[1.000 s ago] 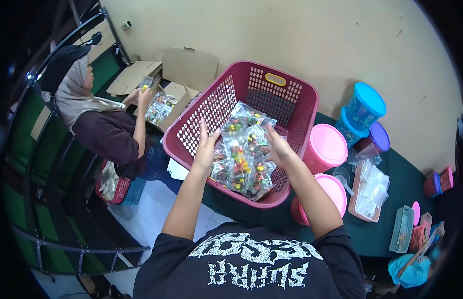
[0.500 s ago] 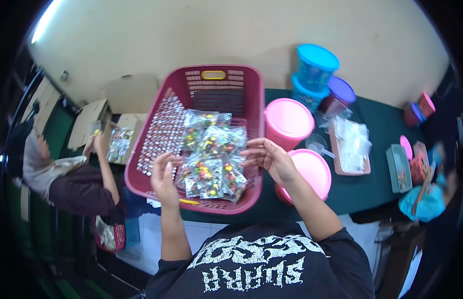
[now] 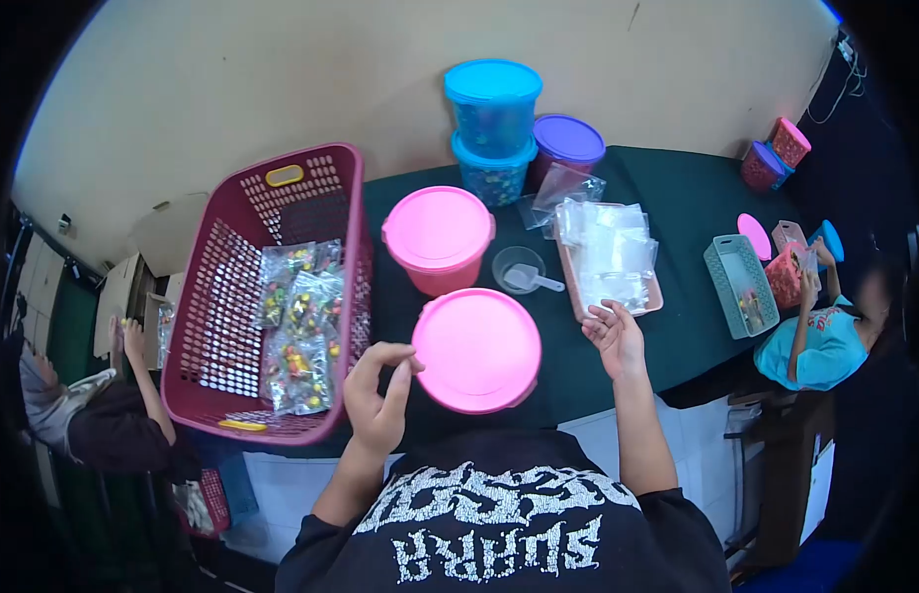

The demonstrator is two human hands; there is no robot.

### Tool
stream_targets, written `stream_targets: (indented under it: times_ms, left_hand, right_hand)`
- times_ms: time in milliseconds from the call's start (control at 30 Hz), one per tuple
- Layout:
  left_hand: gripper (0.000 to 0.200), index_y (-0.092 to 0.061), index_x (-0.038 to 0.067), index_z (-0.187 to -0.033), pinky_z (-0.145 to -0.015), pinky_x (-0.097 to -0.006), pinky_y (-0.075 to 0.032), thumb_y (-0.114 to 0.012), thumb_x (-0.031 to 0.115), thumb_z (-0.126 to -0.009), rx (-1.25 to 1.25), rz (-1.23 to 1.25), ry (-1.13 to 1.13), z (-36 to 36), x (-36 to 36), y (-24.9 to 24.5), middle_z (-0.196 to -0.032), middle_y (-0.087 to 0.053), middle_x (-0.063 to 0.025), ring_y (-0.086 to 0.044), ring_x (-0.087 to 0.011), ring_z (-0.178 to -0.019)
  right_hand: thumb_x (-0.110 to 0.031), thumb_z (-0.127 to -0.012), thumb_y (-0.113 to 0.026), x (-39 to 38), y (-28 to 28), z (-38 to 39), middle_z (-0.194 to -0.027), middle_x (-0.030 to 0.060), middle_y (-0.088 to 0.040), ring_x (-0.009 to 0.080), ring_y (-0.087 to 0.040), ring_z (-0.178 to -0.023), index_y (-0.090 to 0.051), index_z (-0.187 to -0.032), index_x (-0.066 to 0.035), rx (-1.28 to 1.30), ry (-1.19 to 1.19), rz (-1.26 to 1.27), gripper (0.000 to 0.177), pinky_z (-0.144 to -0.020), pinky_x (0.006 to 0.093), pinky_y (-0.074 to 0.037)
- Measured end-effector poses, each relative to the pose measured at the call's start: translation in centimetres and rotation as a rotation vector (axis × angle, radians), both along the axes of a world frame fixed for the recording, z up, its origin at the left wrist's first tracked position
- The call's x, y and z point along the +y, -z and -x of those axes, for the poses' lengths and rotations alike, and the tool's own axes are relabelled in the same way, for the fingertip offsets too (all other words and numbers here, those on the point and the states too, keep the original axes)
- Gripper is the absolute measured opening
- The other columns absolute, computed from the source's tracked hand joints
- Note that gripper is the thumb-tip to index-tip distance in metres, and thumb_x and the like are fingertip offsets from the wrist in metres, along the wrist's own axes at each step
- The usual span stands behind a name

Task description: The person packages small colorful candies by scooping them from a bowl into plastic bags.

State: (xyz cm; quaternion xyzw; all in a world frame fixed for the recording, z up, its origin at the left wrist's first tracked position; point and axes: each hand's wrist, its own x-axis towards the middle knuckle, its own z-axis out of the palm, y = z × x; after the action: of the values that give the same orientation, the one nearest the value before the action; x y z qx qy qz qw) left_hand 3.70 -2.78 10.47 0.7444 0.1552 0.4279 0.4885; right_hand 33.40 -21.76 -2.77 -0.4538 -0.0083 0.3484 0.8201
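Observation:
My left hand [image 3: 378,393] hovers with curled fingers at the left rim of a pink lidded tub [image 3: 476,349], holding nothing. My right hand [image 3: 615,336] is open, fingertips at the near edge of a pink tray [image 3: 574,294] stacked with clear plastic bags [image 3: 610,254]. A maroon laundry basket [image 3: 225,296] to the left holds several sealed bags of coloured candy [image 3: 296,326].
A second pink tub [image 3: 438,237], stacked blue containers [image 3: 493,124], a purple-lidded container [image 3: 568,143] and a clear cup with a scoop [image 3: 522,272] stand on the green table [image 3: 682,198]. A teal basket [image 3: 741,285] is right. One person sits far left, a child far right.
Both hands left the candy bags in the basket and moved right. The left is now by the near pink tub, the right at the tray of clear bags. The view swung right.

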Motion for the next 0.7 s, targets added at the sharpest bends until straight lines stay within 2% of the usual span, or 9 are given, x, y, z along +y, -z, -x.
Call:
stream_targets:
  times_ms: [200,267,367,433,467,533,600,633,700]
  left_hand:
    - [0.018,-0.057,-0.002,-0.108,-0.077,-0.0274,-0.049,-0.053,0.007,-0.092,0.182,0.352,0.291,-12.3,-6.9,3.5,-0.093,-0.064,-0.0085,-0.063,-0.0150,-0.088]
    - [0.021,-0.055,-0.001,-0.113,-0.080,-0.0289,-0.047,-0.051,0.008,-0.094,0.245,0.504,0.444,-17.2,-8.8,6.0,-0.098,-0.062,-0.0092,-0.061,-0.0152,-0.091]
    - [0.028,-0.054,0.001,-0.119,-0.084,-0.0313,-0.047,-0.052,0.011,-0.093,0.491,0.503,0.448,-23.5,-10.2,9.1,-0.105,-0.062,-0.0095,-0.060,-0.0170,-0.094]
    - [0.038,-0.052,0.002,-0.125,-0.088,-0.0349,-0.046,-0.056,0.016,-0.089,0.587,0.210,0.366,-27.1,-10.6,12.5,-0.115,-0.059,-0.0128,-0.060,-0.0219,-0.099]
    - [0.038,-0.052,0.002,-0.125,-0.088,-0.0349,-0.046,-0.056,0.016,-0.089,0.588,0.214,0.353,-28.8,-10.8,13.6,-0.115,-0.059,-0.0128,-0.060,-0.0219,-0.099]
    - [0.052,-0.047,0.003,-0.130,-0.097,-0.0390,-0.043,-0.061,0.019,-0.083,0.668,0.102,0.247,-31.9,-10.9,15.3,-0.134,-0.046,-0.0181,-0.053,-0.0305,-0.115]
    - [0.057,-0.044,0.004,-0.133,-0.101,-0.0407,-0.039,-0.062,0.020,-0.081,0.714,-0.038,0.170,-34.3,-10.8,17.1,-0.141,-0.037,-0.0197,-0.046,-0.0341,-0.122]
    - [0.063,-0.042,0.005,-0.136,-0.105,-0.0425,-0.036,-0.063,0.021,-0.079,0.751,-0.176,0.099,-35.3,-10.5,17.4,-0.148,-0.027,-0.0212,-0.039,-0.0376,-0.129]
    - [0.067,-0.038,0.006,-0.138,-0.108,-0.0429,-0.033,-0.064,0.021,-0.078,0.808,-0.175,0.100,-37.0,-9.9,18.4,-0.150,-0.021,-0.0219,-0.033,-0.0389,-0.132]
  right_hand:
    - [-0.023,-0.094,-0.049,-6.3,3.0,-8.9,-0.108,0.0165,-0.061,0.0276,-0.063,-0.092,-0.047,-0.116,-0.002,0.082,0.055,0.069,0.030,-0.085,0.0408,-0.050]
    - [-0.023,-0.093,-0.051,-7.2,3.1,-11.3,-0.108,0.0149,-0.061,0.0255,-0.061,-0.092,-0.048,-0.116,-0.001,0.108,0.079,0.103,0.032,-0.084,0.0391,-0.048]
    - [-0.018,-0.090,-0.055,-7.9,5.1,-15.8,-0.104,0.0104,-0.061,0.0177,-0.058,-0.086,-0.053,-0.114,0.000,-0.125,0.091,0.265,0.030,-0.074,0.0292,-0.046]
    - [-0.017,-0.089,-0.056,-7.1,5.6,-18.5,-0.103,0.0098,-0.061,0.0169,-0.058,-0.086,-0.054,-0.114,0.000,-0.222,0.096,0.394,0.030,-0.074,0.0284,-0.046]
    - [-0.016,-0.088,-0.058,-6.6,6.1,-19.7,-0.102,0.0092,-0.061,0.0160,-0.058,-0.086,-0.055,-0.114,0.000,-0.314,0.122,0.513,0.031,-0.074,0.0277,-0.046]
    - [-0.015,-0.084,-0.062,-5.6,8.2,-22.0,-0.101,0.0089,-0.062,0.0156,-0.058,-0.088,-0.057,-0.113,0.000,-0.378,0.151,0.522,0.033,-0.077,0.0279,-0.046]
    - [-0.013,-0.080,-0.065,-4.7,9.0,-23.0,-0.103,0.0098,-0.063,0.0177,-0.060,-0.094,-0.058,-0.111,0.000,-0.577,0.148,0.837,0.034,-0.083,0.0290,-0.046]
    - [-0.017,-0.077,-0.071,-4.3,9.6,-23.1,-0.108,0.0154,-0.063,0.0263,-0.061,-0.101,-0.058,-0.107,0.000,-0.695,0.166,0.924,0.036,-0.089,0.0348,-0.046]
    - [-0.014,-0.074,-0.072,-4.0,10.1,-23.2,-0.109,0.0152,-0.063,0.0290,-0.059,-0.105,-0.058,-0.107,-0.001,-0.763,0.176,0.972,0.039,-0.092,0.0373,-0.045]
